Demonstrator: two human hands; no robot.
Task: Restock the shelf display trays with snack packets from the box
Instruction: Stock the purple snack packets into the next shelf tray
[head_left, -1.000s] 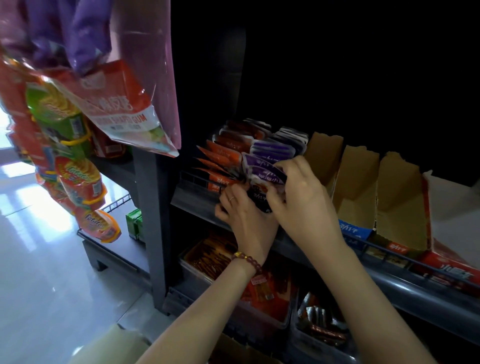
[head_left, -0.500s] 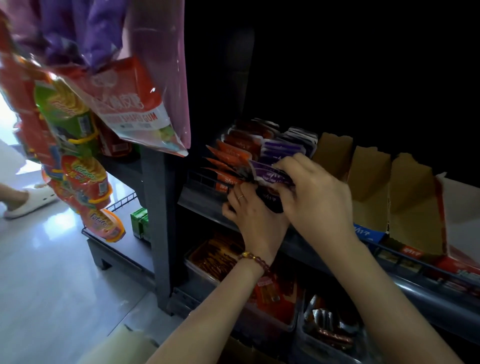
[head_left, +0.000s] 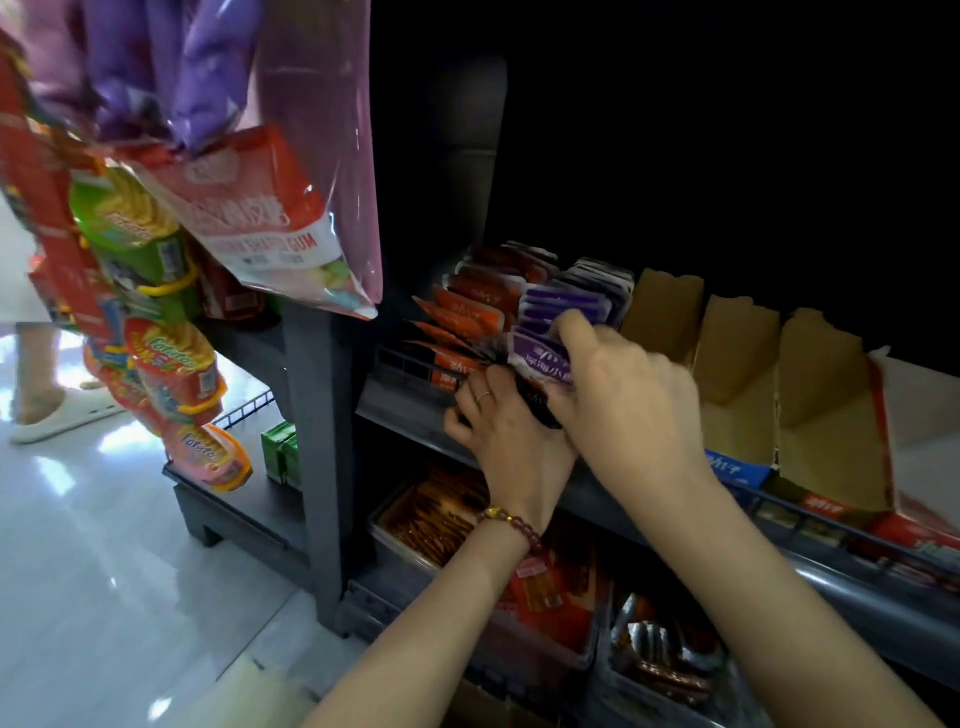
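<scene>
As the right hand (head_left: 623, 400) pinches purple packets (head_left: 543, 358) into their row, the left hand (head_left: 511, 436) grips dark packets (head_left: 537, 402) just below; next, they likely need pressing upright.

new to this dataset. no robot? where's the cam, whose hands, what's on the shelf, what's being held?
No robot here: a person restocks a shop shelf bare-handed. The only camera sits on their head, looking forward and down, so both arms enter from the bottom.

The right hand has its grip on the front of the purple packets, fingers curled over their tops. The left hand, wearing a bead bracelet, sits at the tray's front against a dark packet; whether it holds it is hidden.

Left of the purple row stand orange packets; right of it, empty cardboard trays. The lower bins hold other snacks, and snack bags hang at upper left.
</scene>
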